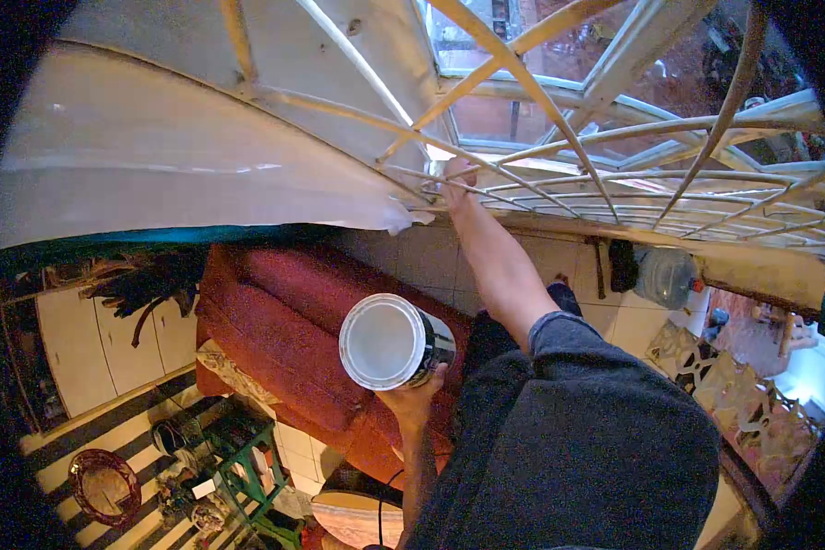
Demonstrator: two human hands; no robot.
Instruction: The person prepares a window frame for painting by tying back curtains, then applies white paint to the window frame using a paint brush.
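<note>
My left hand (417, 399) is wrapped round the lower side of an open can (382, 342), whose pale inside and rim face up towards me. The can has a dark label on its side. Farther up, my right hand (456, 174) reaches through the pale metal window grille (513, 64) at the corner of the window frame. Its fingers are partly hidden by the bars, and what they hold, if anything, is too small to make out.
A red sofa (284, 339) stands below the can. White cloth (202, 156) hangs at the left. A large water bottle (666, 277) is at the right. Lower left are a striped rug (60, 449), a round basket (105, 486) and a green stand (264, 490).
</note>
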